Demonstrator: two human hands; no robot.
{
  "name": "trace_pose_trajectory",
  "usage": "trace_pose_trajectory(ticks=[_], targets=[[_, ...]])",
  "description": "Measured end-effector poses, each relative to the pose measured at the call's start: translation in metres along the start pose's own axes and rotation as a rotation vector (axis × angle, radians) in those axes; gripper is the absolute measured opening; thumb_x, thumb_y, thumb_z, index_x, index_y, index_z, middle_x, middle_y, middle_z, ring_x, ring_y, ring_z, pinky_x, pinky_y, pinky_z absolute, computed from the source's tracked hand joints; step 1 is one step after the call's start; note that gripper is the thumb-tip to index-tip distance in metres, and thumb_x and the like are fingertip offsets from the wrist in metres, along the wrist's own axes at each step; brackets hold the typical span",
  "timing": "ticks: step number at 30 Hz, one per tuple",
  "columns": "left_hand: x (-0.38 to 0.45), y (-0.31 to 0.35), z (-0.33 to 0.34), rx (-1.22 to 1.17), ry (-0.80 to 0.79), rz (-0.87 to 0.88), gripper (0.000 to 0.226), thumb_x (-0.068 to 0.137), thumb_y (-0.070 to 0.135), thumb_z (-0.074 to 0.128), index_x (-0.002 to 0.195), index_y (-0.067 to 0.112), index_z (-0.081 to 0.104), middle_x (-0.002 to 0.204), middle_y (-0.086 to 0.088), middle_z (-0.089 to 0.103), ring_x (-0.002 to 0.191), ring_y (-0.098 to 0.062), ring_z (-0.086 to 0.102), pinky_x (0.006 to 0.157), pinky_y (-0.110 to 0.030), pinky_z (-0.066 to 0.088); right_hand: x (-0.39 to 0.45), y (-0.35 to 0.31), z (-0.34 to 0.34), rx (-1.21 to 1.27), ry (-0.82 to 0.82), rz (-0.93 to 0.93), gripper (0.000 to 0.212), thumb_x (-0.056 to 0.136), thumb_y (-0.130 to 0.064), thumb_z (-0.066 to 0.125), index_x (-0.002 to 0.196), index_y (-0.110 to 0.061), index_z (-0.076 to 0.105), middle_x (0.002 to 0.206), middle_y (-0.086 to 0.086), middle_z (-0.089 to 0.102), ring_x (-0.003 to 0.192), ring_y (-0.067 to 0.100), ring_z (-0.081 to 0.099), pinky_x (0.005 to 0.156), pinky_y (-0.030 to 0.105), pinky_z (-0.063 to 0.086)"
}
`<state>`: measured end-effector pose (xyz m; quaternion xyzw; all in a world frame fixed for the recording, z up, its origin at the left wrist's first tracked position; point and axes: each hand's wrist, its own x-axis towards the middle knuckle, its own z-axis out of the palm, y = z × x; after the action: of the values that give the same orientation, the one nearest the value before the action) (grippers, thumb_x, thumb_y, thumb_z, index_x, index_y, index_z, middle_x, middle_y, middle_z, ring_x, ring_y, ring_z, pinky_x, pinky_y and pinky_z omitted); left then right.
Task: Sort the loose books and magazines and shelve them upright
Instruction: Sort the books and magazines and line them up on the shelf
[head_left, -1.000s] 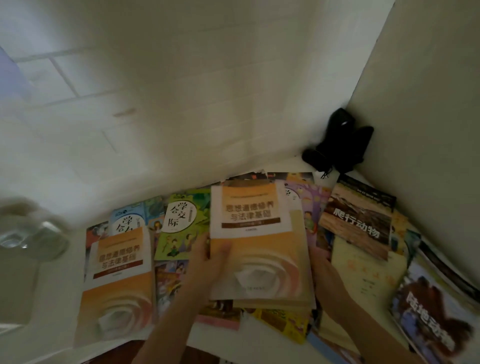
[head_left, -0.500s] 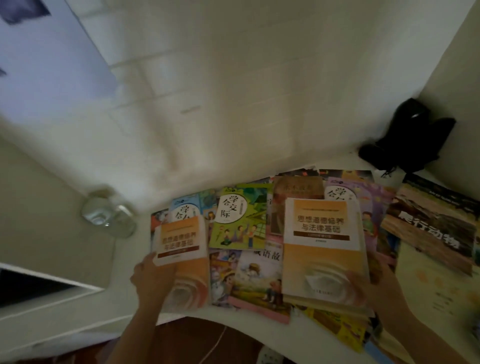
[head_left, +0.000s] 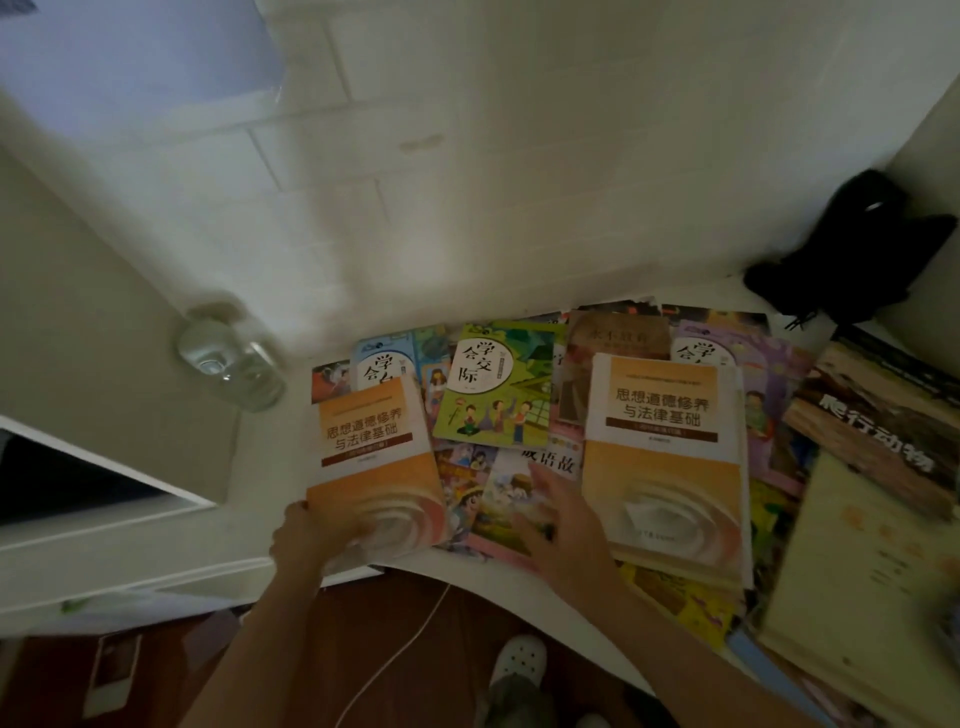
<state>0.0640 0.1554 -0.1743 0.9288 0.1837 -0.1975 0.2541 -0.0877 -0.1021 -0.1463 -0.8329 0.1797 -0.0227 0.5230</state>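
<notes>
Left hand (head_left: 311, 535) grips orange textbook (head_left: 376, 462) corner — right hand (head_left: 558, 519) spread flat on storybook (head_left: 514, 499).

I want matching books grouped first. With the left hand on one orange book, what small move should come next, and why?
Probably lift the left orange book with the left hand onto the matching orange book; the covers look identical.

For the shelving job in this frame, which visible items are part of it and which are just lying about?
Part of the job:
- left orange textbook, gripped by the left hand
- right orange textbook
- green picture book
- brown reptile book
- idiom story book, under the open right hand

Lying about:
- glass jar
- black bag
- white cable
</notes>
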Motion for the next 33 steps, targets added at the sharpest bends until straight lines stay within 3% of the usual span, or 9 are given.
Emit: trace_pose_trajectory(ticks=[5, 10, 15, 17, 20, 25, 29, 31, 33], targets=[[-0.021, -0.009, -0.021, -0.198, 0.064, 0.119, 0.066, 0.075, 0.035, 0.078, 0.121, 0.002, 0.045, 0.117, -0.021, 0.06, 0.103, -0.039, 0.058, 0.085, -0.046, 0.048, 0.01, -0.007, 0.039, 0.246, -0.141, 0.267, 0.052, 0.096, -0.025, 0.056, 0.143, -0.019, 0.036, 0.118, -0.007, 0.053, 0.113, 0.011, 0.055, 0.086, 0.022, 0.051], [-0.075, 0.017, -0.043, -0.534, -0.124, 0.329, 0.038, 0.095, 0.021, 0.057, 0.119, 0.022, 0.029, 0.124, -0.012, 0.053, 0.105, -0.03, 0.06, 0.087, -0.051, 0.053, 0.021, -0.043, 0.046, 0.497, -0.233, 0.317, 0.022, 0.099, -0.022, 0.05, 0.119, -0.024, 0.042, 0.091, -0.007, 0.061, 0.076, 0.003, 0.061, 0.058, 0.013, 0.049], [-0.131, 0.08, -0.063, -0.877, -0.351, 0.422, 0.042, 0.089, 0.02, 0.06, 0.124, 0.027, 0.039, 0.11, -0.007, 0.068, 0.095, -0.028, 0.07, 0.078, -0.054, 0.057, 0.017, -0.062, -0.005, 0.573, -0.164, 0.203, 0.021, 0.093, -0.037, 0.058, 0.114, -0.035, 0.063, 0.11, -0.005, 0.069, 0.097, 0.011, 0.067, 0.084, 0.03, 0.057], [-0.142, 0.109, -0.058, -0.842, -0.448, 0.495, 0.039, 0.091, 0.019, 0.059, 0.123, 0.028, 0.04, 0.111, -0.002, 0.069, 0.095, -0.026, 0.07, 0.077, -0.053, 0.057, 0.013, -0.056, -0.048, 0.61, 0.023, 0.222, 0.028, 0.087, -0.036, 0.066, 0.114, -0.028, 0.068, 0.107, -0.004, 0.072, 0.096, 0.016, 0.069, 0.082, 0.036, 0.058], [-0.155, 0.148, -0.02, -0.703, -0.503, 0.602, 0.033, 0.093, 0.019, 0.059, 0.118, 0.029, 0.041, 0.111, 0.003, 0.068, 0.094, -0.021, 0.07, 0.074, -0.041, 0.06, -0.003, -0.039, -0.113, 0.399, 0.278, 0.172, 0.028, 0.088, -0.03, 0.066, 0.116, -0.029, 0.063, 0.099, -0.006, 0.07, 0.083, 0.01, 0.068, 0.064, 0.021, 0.057], [-0.17, 0.171, 0.097, -0.344, -0.419, 0.674, 0.031, 0.089, 0.022, 0.067, 0.114, 0.026, 0.048, 0.102, 0.013, 0.059, 0.092, -0.01, 0.061, 0.068, -0.017, 0.051, -0.035, 0.03, -0.146, 0.004, 0.517, 0.238, 0.01, 0.095, -0.02, 0.058, 0.102, -0.026, 0.062, 0.093, -0.001, 0.055, 0.076, 0.008, 0.052, 0.061, 0.015, 0.041], [-0.165, 0.168, 0.147, -0.11, -0.178, 0.802, 0.042, 0.078, 0.014, 0.076, 0.116, 0.011, 0.058, 0.106, -0.005, 0.063, 0.095, -0.028, 0.06, 0.081, -0.041, 0.051, -0.045, 0.082, -0.131, -0.052, 0.493, 0.441, 0.028, 0.096, -0.022, 0.054, 0.071, -0.027, 0.043, 0.086, 0.004, 0.042, 0.065, 0.009, 0.04, 0.055, 0.017, 0.03], [-0.167, 0.17, 0.152, -0.003, -0.028, 0.755, 0.056, 0.072, 0.007, 0.079, 0.121, -0.001, 0.054, 0.118, -0.024, 0.054, 0.108, -0.041, 0.05, 0.084, -0.049, 0.044, -0.046, 0.084, -0.131, -0.064, 0.461, 0.471, 0.009, 0.097, -0.03, 0.054, 0.093, -0.023, 0.056, 0.099, 0.003, 0.048, 0.077, 0.012, 0.047, 0.067, 0.02, 0.04], [-0.179, 0.172, 0.151, 0.036, 0.064, 0.799, 0.063, 0.064, -0.005, 0.077, 0.122, -0.004, 0.052, 0.118, -0.031, 0.049, 0.109, -0.048, 0.046, 0.084, -0.055, 0.042, -0.05, 0.084, -0.139, -0.032, 0.49, 0.441, 0.028, 0.096, -0.031, 0.055, 0.122, -0.02, 0.057, 0.113, 0.002, 0.05, 0.092, 0.017, 0.053, 0.08, 0.03, 0.048]])
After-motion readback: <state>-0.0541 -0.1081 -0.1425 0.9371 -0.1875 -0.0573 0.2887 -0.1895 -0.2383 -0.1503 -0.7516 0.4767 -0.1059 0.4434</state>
